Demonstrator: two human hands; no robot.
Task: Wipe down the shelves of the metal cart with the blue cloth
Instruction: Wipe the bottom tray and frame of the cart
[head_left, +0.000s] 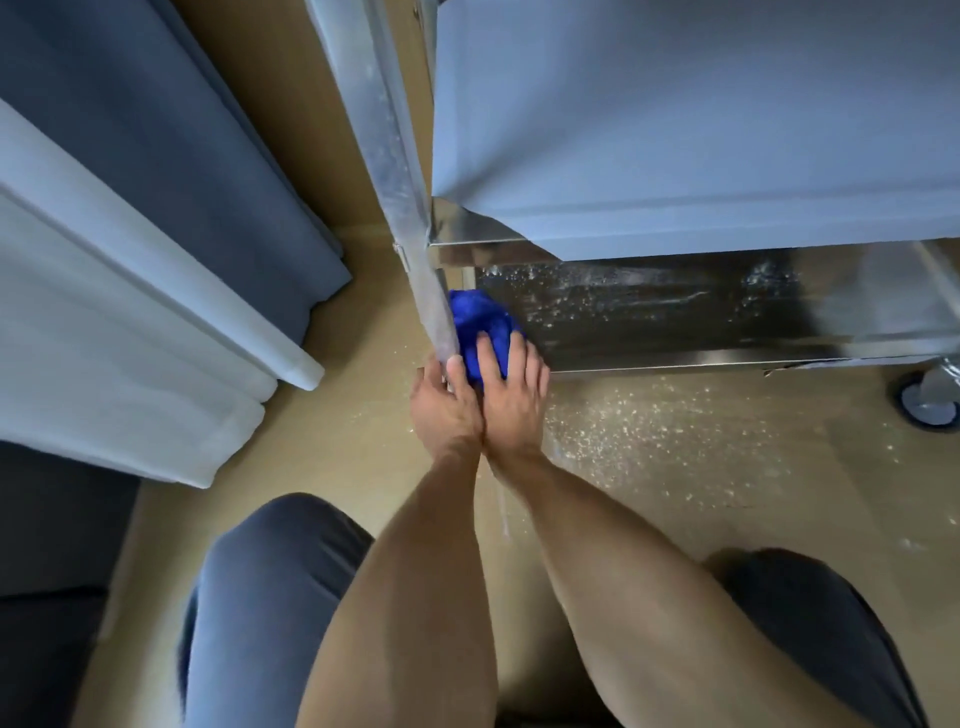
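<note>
Closest to me are my two knees (270, 597), bent low. I think I am crouching so I can reach the bottom of the cart.

My two arms go forward side by side. My left hand (444, 402) touches the bottom of the cart leg (410, 218), with the thumb up against the metal. I think it is there to keep the cart from rolling. I cannot tell how its other fingers lie. My right hand (511, 395) lies flat on the blue cloth (480, 325). Its fingers (488, 358) are straight and a little spread, and they press down on the cloth. A flat hand pushes more of the cloth onto the metal.

The cloth is bunched up at the left front corner of the bottom shelf (675, 317), right beside the leg. The shelf is shiny, with many white specks on it, so there is more to wipe. More specks lie on the tan floor (649, 441) in front.

Higher up, a pale blue sheet (675, 130) covers the shelf above. A wheel (930, 400) shows at the far right. On the left hang a blue and a white curtain (156, 234).
</note>
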